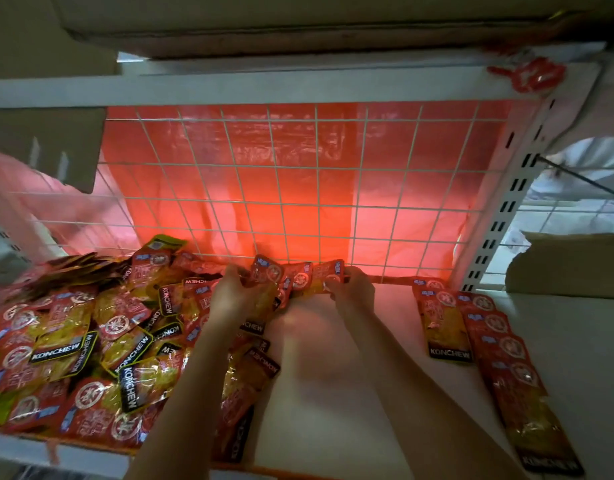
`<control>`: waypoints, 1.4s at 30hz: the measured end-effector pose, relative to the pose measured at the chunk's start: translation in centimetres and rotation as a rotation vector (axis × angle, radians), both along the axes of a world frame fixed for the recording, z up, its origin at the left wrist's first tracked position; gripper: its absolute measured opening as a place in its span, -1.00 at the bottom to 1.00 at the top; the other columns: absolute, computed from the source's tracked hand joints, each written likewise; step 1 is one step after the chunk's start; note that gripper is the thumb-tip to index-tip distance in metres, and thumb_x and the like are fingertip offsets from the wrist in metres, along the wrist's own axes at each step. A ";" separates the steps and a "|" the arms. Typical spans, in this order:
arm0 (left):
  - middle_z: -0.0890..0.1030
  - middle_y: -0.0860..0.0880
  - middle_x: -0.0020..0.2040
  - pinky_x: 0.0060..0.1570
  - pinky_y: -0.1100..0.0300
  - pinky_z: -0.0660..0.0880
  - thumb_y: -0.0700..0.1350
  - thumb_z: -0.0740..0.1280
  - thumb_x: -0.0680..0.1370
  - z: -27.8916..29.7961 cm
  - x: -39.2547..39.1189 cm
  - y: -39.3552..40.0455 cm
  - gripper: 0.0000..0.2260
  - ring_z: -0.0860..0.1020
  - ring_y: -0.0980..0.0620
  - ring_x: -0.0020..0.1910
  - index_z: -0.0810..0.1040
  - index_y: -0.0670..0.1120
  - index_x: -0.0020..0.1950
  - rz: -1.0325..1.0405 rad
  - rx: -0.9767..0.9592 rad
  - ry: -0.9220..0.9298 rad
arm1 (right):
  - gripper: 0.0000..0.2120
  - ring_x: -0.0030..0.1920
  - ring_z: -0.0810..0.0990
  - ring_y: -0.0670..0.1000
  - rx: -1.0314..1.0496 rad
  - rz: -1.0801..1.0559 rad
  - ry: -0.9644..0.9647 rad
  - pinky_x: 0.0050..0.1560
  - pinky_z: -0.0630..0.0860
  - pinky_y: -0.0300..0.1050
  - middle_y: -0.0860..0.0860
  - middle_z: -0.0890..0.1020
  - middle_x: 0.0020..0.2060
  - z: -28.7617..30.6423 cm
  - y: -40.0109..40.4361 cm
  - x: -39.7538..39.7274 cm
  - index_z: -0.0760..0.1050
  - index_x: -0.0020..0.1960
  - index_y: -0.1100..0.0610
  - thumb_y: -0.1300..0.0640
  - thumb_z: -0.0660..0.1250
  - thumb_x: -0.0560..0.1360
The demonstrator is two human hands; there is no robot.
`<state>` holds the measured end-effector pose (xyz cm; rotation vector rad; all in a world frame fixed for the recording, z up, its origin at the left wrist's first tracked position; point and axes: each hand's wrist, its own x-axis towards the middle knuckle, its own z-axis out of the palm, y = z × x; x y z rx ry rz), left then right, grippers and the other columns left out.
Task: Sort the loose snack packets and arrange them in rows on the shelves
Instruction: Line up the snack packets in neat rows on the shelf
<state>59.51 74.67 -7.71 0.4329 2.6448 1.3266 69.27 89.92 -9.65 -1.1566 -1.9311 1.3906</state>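
White shelf under red-backed wire grid, both hands' fingers clamped on packets.

back: white wire grid over glowing red sheet | right: slotted white upright | above: cardboard boxes

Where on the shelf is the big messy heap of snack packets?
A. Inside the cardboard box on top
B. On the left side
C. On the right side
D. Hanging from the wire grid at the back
B: the loose heap of packets covers the left of the shelf, while the right holds only a neat overlapping row of packets.
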 end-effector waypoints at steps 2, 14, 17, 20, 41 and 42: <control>0.62 -0.05 -0.06 -0.08 0.07 0.52 -0.07 0.48 0.43 0.2 0.2 -0.5 -0.66 0.59 -0.05 -0.12 0.50 -0.14 0.12 -0.048 0.120 -0.070 | -0.89 -0.03 0.63 0.22 -0.057 -0.017 0.064 0.05 0.56 0.19 0.17 0.66 -0.10 0.4 0.5 0.1 0.59 -0.09 0.17 0.16 0.39 0.41; 0.66 -0.04 -0.13 -0.15 0.10 0.53 -0.08 0.38 0.51 0.9 6.2 -1.4 -0.88 0.60 -0.04 -0.15 0.59 -0.07 0.01 -0.240 0.508 -0.383 | -0.92 -0.19 0.62 0.00 -0.664 -0.031 0.583 -0.29 0.63 -0.17 0.09 0.63 -0.20 3.4 0.7 10.3 0.50 -0.03 0.22 0.21 0.28 0.55; 0.65 -0.07 -0.12 -0.12 0.10 0.56 -0.14 0.31 0.56 0.7 7.6 -0.7 -0.94 0.61 -0.03 -0.17 0.57 -0.08 -0.03 -0.225 0.542 -0.460 | -0.89 -0.33 0.67 -0.05 -0.839 0.000 0.632 -0.25 0.62 -0.16 0.06 0.68 -0.36 2.7 -1.0 12.2 0.51 -0.14 0.24 0.38 0.25 0.52; 0.64 -0.05 -0.16 -0.21 0.15 0.58 -0.17 0.27 0.59 0.4 8.7 -0.2 -0.90 0.60 0.00 -0.22 0.56 -0.05 -0.07 -0.207 0.568 -0.524 | -0.84 -0.34 0.68 -0.01 -0.948 -0.017 0.662 -0.25 0.62 -0.16 0.09 0.68 -0.39 2.1 -2.5 13.6 0.49 -0.16 0.29 0.47 0.22 0.49; 0.63 -0.11 -0.14 -0.23 0.10 0.55 -0.19 0.29 0.57 -0.2 10.7 1.7 -0.94 0.59 -0.05 -0.19 0.55 -0.13 -0.01 -0.369 0.505 -0.618 | -0.80 -0.13 0.67 0.06 -0.497 -0.027 0.479 -0.13 0.57 -0.08 0.10 0.70 -0.14 0.5 -3.2 20.3 0.60 -0.04 0.23 0.44 0.30 0.43; 0.62 -0.10 -0.16 -0.28 0.14 0.56 -0.19 0.29 0.57 -0.1 11.0 2.2 -0.93 0.58 -0.04 -0.21 0.54 -0.15 0.00 -0.387 0.492 -0.627 | -0.80 -0.14 0.67 0.05 -0.436 -0.067 0.444 -0.10 0.56 -0.06 0.08 0.70 -0.16 0.7 -2.8 20.8 0.62 -0.08 0.18 0.42 0.31 0.43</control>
